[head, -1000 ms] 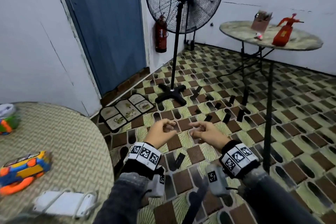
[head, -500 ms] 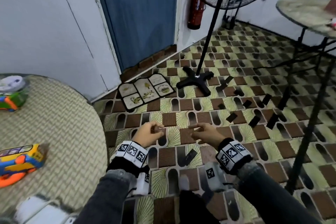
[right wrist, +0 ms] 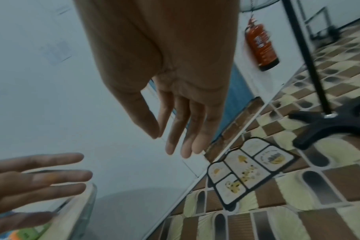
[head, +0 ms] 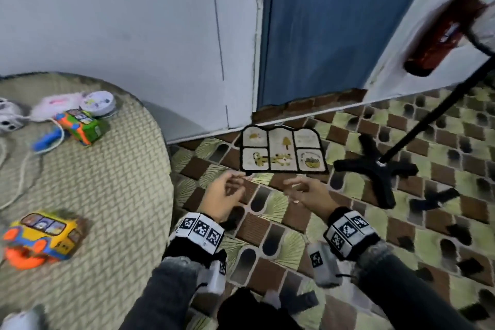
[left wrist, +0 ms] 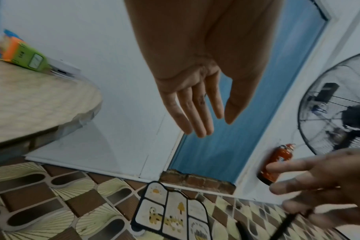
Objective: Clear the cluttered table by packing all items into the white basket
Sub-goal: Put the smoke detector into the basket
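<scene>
**Status: both hands empty, held off the table edge, no item taken up**

I see the round table (head: 112, 195) at the left of the head view. The task's items lie spread over its woven top. A yellow toy bus (head: 42, 238) sits at the near left. A green and orange toy vehicle (head: 81, 126) sits further back, with a blue toy (head: 47, 139) just to its left and a round white container (head: 98, 101) just behind it. A pink fluffy item (head: 56, 104) lies at the far edge, and white cord (head: 16, 169) trails across the top. A blurred white object (head: 18, 320) shows at the near left corner; it may be the white basket, but I cannot confirm this.

I hold both hands over the tiled floor, to the right of the table edge and clear of every item. In my judgement this is a neutral posture while I turn toward the table; packing has not begun.

My left hand (head: 223, 197) holds nothing. Its fingers (left wrist: 192, 112) are extended and close together, the thumb a little apart. My right hand (head: 310, 195) also holds nothing; fingers (right wrist: 184, 129) extended, thumb tip near the index finger. The hands face each other, apart.

A picture mat (head: 282, 150) lies on the floor just beyond the hands.
</scene>
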Demonstrator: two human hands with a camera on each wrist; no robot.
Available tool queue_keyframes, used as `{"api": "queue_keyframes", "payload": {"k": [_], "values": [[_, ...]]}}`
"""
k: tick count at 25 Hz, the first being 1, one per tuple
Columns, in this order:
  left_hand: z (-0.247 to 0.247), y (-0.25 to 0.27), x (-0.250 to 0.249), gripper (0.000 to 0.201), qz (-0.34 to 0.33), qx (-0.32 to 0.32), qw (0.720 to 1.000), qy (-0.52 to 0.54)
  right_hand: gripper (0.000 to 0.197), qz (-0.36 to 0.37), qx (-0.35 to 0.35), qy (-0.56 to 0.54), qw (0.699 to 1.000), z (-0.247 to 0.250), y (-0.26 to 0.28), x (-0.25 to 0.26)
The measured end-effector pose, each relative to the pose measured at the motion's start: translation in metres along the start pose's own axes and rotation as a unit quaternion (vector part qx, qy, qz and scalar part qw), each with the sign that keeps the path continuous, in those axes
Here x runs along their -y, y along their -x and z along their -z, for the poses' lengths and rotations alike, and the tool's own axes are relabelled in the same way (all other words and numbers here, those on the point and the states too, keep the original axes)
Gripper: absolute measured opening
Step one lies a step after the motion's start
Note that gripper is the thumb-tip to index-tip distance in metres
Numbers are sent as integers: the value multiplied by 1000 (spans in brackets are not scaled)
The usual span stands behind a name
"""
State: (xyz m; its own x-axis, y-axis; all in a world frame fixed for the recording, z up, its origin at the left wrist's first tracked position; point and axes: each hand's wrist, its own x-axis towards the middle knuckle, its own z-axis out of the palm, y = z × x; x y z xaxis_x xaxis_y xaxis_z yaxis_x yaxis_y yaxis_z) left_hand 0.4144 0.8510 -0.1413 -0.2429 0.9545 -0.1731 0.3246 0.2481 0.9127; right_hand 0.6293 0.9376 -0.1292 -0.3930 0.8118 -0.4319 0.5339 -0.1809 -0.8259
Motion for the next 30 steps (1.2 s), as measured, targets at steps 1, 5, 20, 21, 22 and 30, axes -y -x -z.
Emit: {"api": "queue_keyframes", "payload": {"k": [1, 5, 20, 21, 22, 30], "values": [[12, -9, -2, 32, -2, -33, 999, 5, 21, 19, 15, -14, 1000, -3, -23, 14], [58, -43, -4, 31, 4, -146, 989, 24, 16, 67, 91, -13, 993, -30, -100, 69], [255, -154, 41, 34, 79, -394, 916, -1, 24, 177, 276, 87, 941, -193, -307, 262], [264, -157, 47, 35, 82, -402, 912, -12, 26, 173, 287, 85, 938, -203, -316, 270], [273, -160, 54, 36, 88, -414, 906, -22, 28, 169, 298, 83, 936, -213, -326, 277], [330, -192, 113, 76, 215, -451, 855, -137, 36, 179, 361, 113, 908, -299, -407, 328]]}}
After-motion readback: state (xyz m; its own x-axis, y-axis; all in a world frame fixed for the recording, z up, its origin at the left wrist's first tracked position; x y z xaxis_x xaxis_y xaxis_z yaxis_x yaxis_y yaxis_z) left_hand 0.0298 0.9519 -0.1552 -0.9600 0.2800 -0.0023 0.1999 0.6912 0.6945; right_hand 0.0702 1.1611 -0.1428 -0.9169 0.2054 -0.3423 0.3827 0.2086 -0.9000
